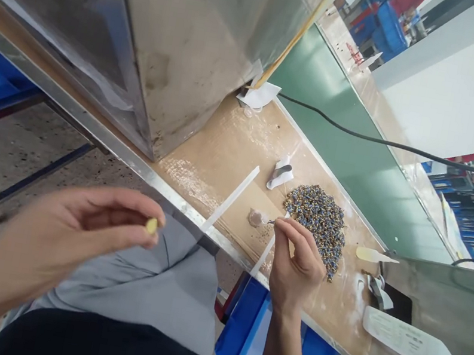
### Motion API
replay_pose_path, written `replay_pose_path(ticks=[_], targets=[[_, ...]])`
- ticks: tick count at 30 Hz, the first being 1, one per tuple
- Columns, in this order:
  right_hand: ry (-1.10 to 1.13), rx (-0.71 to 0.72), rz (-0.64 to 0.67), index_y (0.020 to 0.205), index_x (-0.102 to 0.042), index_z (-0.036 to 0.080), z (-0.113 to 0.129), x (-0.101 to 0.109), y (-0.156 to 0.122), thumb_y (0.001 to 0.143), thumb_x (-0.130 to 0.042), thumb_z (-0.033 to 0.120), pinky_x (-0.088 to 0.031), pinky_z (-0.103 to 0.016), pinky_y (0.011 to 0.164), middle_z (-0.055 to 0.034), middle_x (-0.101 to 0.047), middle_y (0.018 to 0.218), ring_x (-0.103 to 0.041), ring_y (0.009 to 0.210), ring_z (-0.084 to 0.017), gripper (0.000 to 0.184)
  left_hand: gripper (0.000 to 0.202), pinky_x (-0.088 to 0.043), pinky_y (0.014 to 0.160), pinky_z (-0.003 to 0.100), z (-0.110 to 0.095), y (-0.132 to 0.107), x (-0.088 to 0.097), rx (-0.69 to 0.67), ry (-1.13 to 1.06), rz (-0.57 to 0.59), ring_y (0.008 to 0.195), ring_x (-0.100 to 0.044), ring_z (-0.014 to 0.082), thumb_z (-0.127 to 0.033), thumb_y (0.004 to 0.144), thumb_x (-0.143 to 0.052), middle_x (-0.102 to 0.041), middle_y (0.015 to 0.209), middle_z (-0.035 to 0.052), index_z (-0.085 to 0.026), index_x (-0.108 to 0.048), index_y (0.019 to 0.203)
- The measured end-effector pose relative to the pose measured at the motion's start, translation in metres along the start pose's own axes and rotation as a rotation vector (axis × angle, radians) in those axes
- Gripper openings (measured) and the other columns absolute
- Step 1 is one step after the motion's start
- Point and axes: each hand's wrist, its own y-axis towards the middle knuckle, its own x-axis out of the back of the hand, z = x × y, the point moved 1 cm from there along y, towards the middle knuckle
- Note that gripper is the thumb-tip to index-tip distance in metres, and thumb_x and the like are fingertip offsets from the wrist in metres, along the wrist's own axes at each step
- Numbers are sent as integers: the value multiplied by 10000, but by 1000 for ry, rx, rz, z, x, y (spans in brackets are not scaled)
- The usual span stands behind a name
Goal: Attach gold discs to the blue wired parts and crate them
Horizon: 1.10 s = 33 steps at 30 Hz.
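Note:
Off the table's front edge, my left hand (102, 221) pinches a small yellow piece (151, 225) between thumb and fingertips. My right hand (298, 260) is over the tabletop with thumb and fingers pinched on a small dark part (271, 222), too small to name. Its tip lies beside a small round clear dish (256, 218) on a brown cardboard sheet (238, 208). Just past my right hand spreads a pile of small blue-and-brass parts (316, 218). White strips of tape (234, 195) cross the sheet.
A large metal box (187, 42) stands on the table at left. Rightward lie a squeeze bottle (373, 256) and a white jug (409, 343). A black cable (341, 125) crosses the green divider (323, 95). Blue bins (244, 348) sit below the edge.

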Motion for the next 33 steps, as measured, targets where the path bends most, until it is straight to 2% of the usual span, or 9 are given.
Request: replay_pose_path(ticks=[2,5,7,11,17,23,29,33], targets=[[-32,28,11,1105,-885,278,1,-1,1,1066,-771,168,-685,-391,1001,-33,-862,1115,-838,1060,-224,162,279,-730,858,307,26,-3,-19,84,-51,127,921,-861,246,-411,830,-1011,-882,1050,33,-317,-906,1071],[-69,51,34,1115,-882,276,2,0,2,1072,-764,169,-685,-387,996,-35,-860,1122,-838,1058,-223,165,269,-710,948,280,39,1,-37,115,-91,223,1059,-856,254,-415,849,-1013,-873,1197,51,-305,-900,1068],[-79,48,48,1112,-881,275,2,0,2,1078,-755,168,-680,-385,1001,-36,-857,1125,-835,1065,-221,168,273,-707,955,276,37,7,-42,110,-113,243,1083,-850,254,-412,851,-1017,-870,1209,55,-297,-899,1068],[-98,48,53,1093,-880,274,4,-1,2,1085,-746,178,-677,-386,1000,-39,-855,1128,-831,1058,-219,165,295,-707,920,260,30,16,-48,102,-148,272,982,-860,225,-410,869,-1011,-880,1072,36,-302,-894,1117],[-128,69,55,1085,-878,267,6,-1,3,1098,-726,225,-696,-394,968,-46,-859,1104,-840,1037,-228,157,287,-689,989,267,34,21,-56,80,-180,255,1116,-846,234,-374,892,-1002,-888,1194,43,-298,-892,1146],[-110,59,52,1095,-880,277,6,-1,4,1083,-747,200,-686,-392,997,-36,-859,1109,-838,1035,-222,153,283,-701,991,303,30,21,-63,92,-294,293,1039,-867,226,-333,899,-999,-905,1105,44,-287,-894,1158],[-93,20,14,1087,-884,277,4,-1,4,1071,-761,192,-679,-394,984,-36,-858,1101,-831,1032,-224,150,252,-699,1008,328,26,23,-66,120,-370,319,1027,-865,228,-303,893,-1001,-896,1116,56,-272,-913,1128],[-76,-23,-43,1083,-885,273,3,-1,7,1074,-766,225,-684,-419,979,-41,-856,1098,-829,1031,-230,129,205,-696,973,303,26,23,-69,145,-386,342,987,-854,210,-305,911,-984,-888,1077,52,-269,-914,1100]])
